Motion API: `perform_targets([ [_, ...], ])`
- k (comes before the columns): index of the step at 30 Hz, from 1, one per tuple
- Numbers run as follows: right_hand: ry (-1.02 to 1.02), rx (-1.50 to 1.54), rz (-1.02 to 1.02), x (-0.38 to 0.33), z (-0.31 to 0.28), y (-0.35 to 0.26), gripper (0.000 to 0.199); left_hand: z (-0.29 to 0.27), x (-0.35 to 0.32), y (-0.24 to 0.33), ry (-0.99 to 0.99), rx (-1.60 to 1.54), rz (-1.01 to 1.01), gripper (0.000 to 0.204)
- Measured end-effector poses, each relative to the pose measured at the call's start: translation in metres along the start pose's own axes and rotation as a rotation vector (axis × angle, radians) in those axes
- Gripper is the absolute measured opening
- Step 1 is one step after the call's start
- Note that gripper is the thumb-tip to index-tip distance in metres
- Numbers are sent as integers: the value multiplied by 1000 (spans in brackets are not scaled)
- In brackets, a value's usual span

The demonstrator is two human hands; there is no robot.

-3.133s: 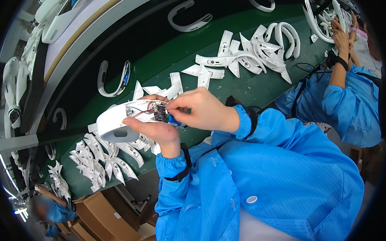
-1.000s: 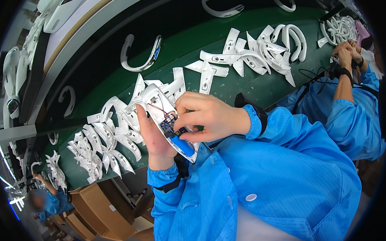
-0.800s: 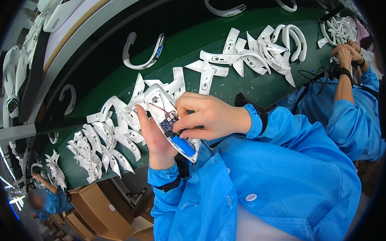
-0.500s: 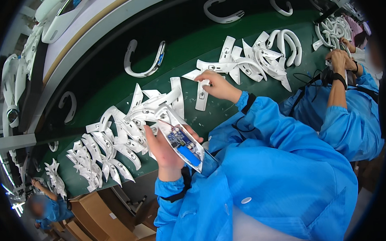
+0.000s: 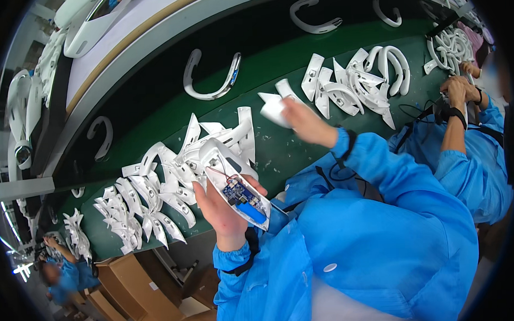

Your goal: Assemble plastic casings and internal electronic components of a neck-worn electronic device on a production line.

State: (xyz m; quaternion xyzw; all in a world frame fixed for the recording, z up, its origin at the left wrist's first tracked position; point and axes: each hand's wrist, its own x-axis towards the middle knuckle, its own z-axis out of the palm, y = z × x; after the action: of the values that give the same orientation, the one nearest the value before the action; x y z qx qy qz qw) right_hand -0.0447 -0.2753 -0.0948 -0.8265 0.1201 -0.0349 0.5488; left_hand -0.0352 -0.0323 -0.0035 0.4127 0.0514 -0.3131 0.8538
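My left hand (image 5: 220, 217) is closed around a long white plastic housing (image 5: 214, 157), its hollow side facing up. Inside the housing sit a blue circuit board (image 5: 239, 193) with thin wires and a blue cylindrical cell (image 5: 252, 213). Over the bench, farther right, my right hand (image 5: 311, 124) grips a white plastic cover piece (image 5: 274, 111). Both that hand and the piece are smeared by motion, and the fingertips are partly hidden. Just behind the piece another white strip (image 5: 288, 90) shows.
Heaps of white curved shells (image 5: 150, 192) spread over the green bench (image 5: 274, 154), with another pile (image 5: 350, 83) to the right. A U-shaped white part (image 5: 209, 95) stands behind. A co-worker's hands (image 5: 458, 91) work at right. Cardboard boxes (image 5: 134, 283) stand below the bench.
My right hand has lifted a white cover piece off the bench, and the piece has turned in it. The housing stays in my left hand, while the whole view has shifted slightly.
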Motion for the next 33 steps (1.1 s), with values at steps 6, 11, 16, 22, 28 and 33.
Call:
perform_targets([
  [6,-203,1066,259,-21,-9,-78,25,7,18,-14,78,93,37,66],
  [11,-266,660,228,-29,36,-105,29,3,26,-35,97,155,113,62],
  [16,62,276,-269,-35,57,-101,26,-11,28,-42,98,186,48,51],
  [22,-112,42,-183,-32,50,-110,26,-2,19,-33,44,-3,6,52],
  [28,-161,313,-57,-33,57,-90,39,2,22,-37,143,318,62,51],
  [33,-484,741,167,-58,68,-60,50,-15,30,-34,122,297,47,45],
])
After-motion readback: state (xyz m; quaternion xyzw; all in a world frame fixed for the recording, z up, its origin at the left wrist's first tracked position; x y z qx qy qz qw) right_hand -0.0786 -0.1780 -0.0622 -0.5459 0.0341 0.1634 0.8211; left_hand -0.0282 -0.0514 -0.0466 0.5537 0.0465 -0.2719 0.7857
